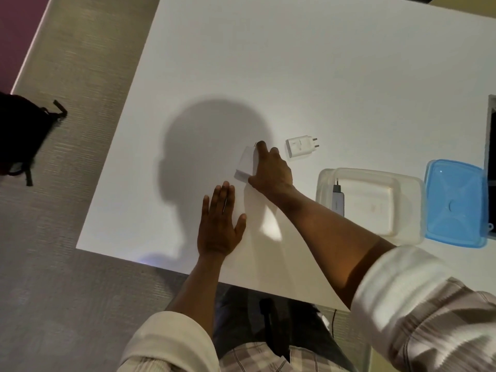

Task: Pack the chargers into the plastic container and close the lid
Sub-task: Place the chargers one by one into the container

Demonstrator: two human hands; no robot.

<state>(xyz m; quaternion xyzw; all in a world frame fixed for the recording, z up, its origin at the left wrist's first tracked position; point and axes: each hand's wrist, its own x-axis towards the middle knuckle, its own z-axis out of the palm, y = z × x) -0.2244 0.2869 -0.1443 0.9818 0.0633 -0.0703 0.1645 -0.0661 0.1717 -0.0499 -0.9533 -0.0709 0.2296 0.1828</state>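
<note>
My right hand (271, 171) reaches across the white table (268, 76) and grips a white block charger (245, 165) from its right side, fingers curled around it. My left hand (220, 224) lies flat on the table, fingers spread, holding nothing. A second white charger (298, 146) with round pins lies just right of my right hand. The clear plastic container (402, 181) stands open farther right, with a grey charger (337, 198) at its left end. The blue lid (456, 205) lies on the table to the right of the container.
A dark bag (21, 135) sits on the carpet left of the table. At the right edge of the table is a dark framed object (491, 146). The table's near edge runs just in front of my left wrist.
</note>
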